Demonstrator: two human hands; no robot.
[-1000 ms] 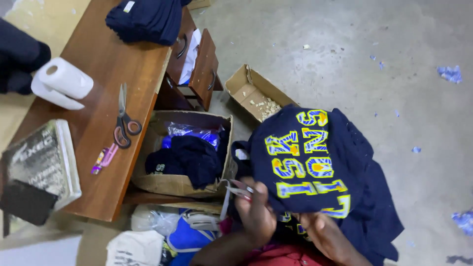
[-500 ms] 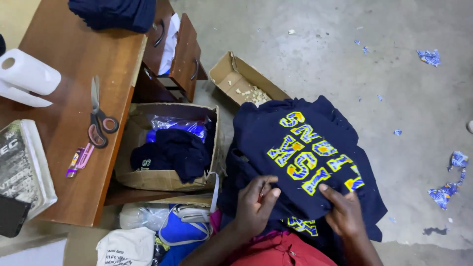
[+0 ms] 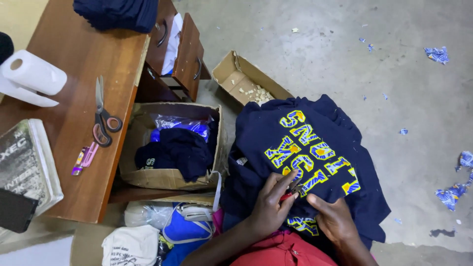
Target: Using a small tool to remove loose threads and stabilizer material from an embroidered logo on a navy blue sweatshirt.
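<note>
A navy garment [image 3: 305,148] with yellow and blue patterned letters lies spread over my lap. My left hand [image 3: 271,204] pinches a small red-handled cutting tool [image 3: 291,191] at the lower letters. My right hand [image 3: 331,219] presses flat on the cloth just right of the tool, fingers pointing toward it. Both hands sit at the garment's near edge.
A wooden table [image 3: 59,133] at left carries scissors [image 3: 102,116], a paper roll [image 3: 30,74], a pink pen [image 3: 84,158] and a book [image 3: 27,165]. A cardboard box [image 3: 172,148] of dark clothes stands beside it; a smaller box [image 3: 246,81] lies beyond. Fabric scraps [image 3: 451,194] dot the concrete floor.
The garment has come down from being held up and now lies flatter on my lap. Both hands moved onto its lower letters, the left one bringing the tool to the cloth.
</note>
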